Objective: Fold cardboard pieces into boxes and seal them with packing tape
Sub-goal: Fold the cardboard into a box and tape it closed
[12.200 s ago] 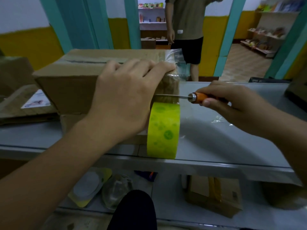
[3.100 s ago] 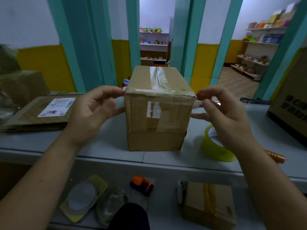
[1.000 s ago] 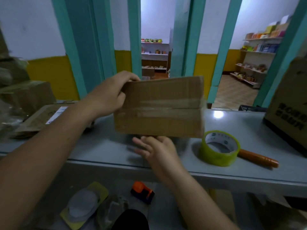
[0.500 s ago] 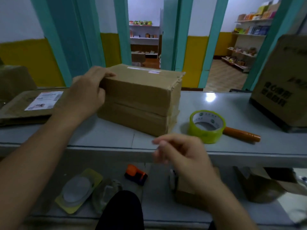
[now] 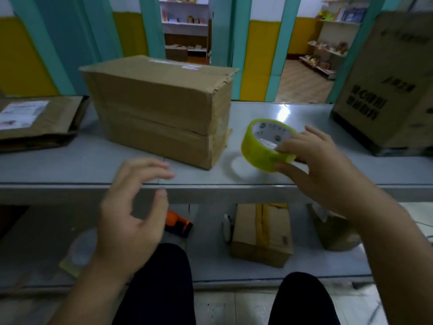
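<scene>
A: The cardboard box (image 5: pixel 159 109) sits closed on the grey counter (image 5: pixel 58 165), left of centre.
B: And just beside it the yellow-green tape roll (image 5: pixel 260 151) is tipped up, the right hand (image 5: pixel 321 165) gripping its rim, thumb underneath, fingers across the top.
A: Left hand (image 5: pixel 131 212)?
B: Fingers spread, holding nothing, over the counter's front edge.

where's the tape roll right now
In the head view the tape roll is right of centre, held tilted by the right hand over the counter, right of the cardboard box.
</scene>
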A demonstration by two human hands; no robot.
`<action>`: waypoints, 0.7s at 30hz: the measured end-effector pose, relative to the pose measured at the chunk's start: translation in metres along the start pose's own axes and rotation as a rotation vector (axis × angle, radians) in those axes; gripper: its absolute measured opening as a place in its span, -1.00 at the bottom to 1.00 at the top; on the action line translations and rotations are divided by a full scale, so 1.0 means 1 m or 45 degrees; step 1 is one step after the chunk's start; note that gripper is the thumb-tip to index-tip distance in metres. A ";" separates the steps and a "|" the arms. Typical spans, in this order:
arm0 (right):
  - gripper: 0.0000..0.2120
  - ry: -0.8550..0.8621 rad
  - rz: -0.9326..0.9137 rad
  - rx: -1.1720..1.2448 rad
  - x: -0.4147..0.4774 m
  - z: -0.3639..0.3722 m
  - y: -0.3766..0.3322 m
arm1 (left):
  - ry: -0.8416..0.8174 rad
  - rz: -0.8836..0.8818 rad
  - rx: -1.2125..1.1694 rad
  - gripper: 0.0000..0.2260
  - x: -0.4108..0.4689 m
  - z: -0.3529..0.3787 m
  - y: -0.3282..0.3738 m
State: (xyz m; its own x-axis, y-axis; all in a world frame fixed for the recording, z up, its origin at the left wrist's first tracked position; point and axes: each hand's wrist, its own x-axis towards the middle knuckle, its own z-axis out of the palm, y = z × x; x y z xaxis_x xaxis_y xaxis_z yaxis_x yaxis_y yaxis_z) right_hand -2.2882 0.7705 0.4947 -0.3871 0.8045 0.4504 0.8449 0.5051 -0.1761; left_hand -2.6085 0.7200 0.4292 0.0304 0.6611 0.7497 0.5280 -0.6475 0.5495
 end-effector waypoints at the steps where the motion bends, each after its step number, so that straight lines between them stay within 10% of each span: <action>1: -0.78 0.040 -0.029 0.110 -0.011 -0.010 -0.008 | -0.061 -0.055 -0.080 -0.76 -0.005 0.004 0.003; 8: -0.80 -0.007 -0.236 0.409 -0.090 -0.035 -0.049 | -0.393 -0.438 -0.799 -0.60 0.003 0.026 0.048; 12: -0.32 -0.224 -0.190 -0.063 -0.122 -0.018 -0.033 | -0.506 -0.459 -0.953 -0.61 -0.002 0.032 0.065; 15: -0.81 -0.194 -0.224 0.268 -0.132 -0.021 -0.066 | -0.398 -0.398 -0.926 -0.76 -0.013 0.028 0.070; 21: -0.86 -0.077 -0.116 0.379 -0.126 -0.012 -0.089 | -0.231 -0.431 -0.855 -0.89 -0.026 0.017 0.068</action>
State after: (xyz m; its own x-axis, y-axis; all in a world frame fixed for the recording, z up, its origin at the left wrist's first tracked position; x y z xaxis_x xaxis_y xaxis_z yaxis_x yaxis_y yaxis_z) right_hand -2.3099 0.6209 0.4640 -0.4853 0.7644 0.4245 0.6638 0.6381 -0.3901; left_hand -2.5588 0.6653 0.4411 0.1280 0.8781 0.4610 -0.0926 -0.4522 0.8871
